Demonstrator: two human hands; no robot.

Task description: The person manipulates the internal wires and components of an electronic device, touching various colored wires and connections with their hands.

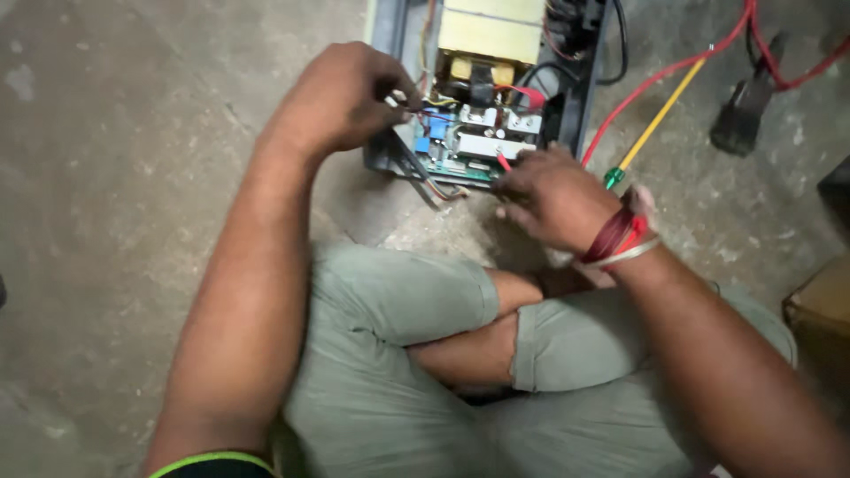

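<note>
An opened grey metal electronics case (385, 35) lies on the concrete floor in front of my crossed legs, showing a yellow transformer (490, 35), a green circuit board (452, 159) and coloured wires. My left hand (341, 97) pinches thin wires at the board's left edge. At the case's near right corner my right hand (551, 196) rests with curled fingers on the board's edge by a red wire; what it holds is hidden. Red threads and a metal bangle circle that wrist.
A screwdriver with a yellow shaft and green handle (655, 119) lies right of the case. Red cables (673, 66) run across the floor to the upper right, near a dark tool (744, 111). A cardboard box corner (819, 301) sits at the right edge.
</note>
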